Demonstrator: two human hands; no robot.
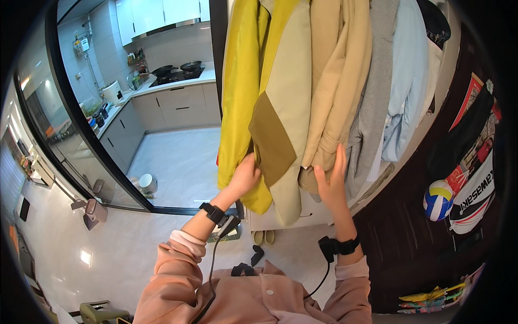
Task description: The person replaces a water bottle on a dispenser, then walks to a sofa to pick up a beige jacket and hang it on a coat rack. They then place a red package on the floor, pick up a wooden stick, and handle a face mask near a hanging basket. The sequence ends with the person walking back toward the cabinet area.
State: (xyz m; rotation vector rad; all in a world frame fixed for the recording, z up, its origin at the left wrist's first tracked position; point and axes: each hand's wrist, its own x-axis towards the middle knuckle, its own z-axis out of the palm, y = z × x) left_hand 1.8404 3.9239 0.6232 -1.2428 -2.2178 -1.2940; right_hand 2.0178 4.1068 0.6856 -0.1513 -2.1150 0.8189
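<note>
Directly before me hang several garments side by side. My left hand (245,175) grips the lower front of a yellow jacket (238,101) with pale and brown panels, its fingertips partly hidden by the cloth. Beside it is a beige coat (334,93). My right hand (332,186) rests at the lower sleeve of that coat, thumb and fingers spread, not closed on it. A grey garment (370,101) and a light blue one (408,81) hang farther right. Both wrists wear black straps with small cabled devices.
A white cabinet (283,220) stands below the garments, with slippers (263,237) at its foot. To the left, a black-framed glass door (60,121) borders a kitchen. A ball (438,200) and a Kawasaki bag (471,202) hang at the dark door (396,247) on the right.
</note>
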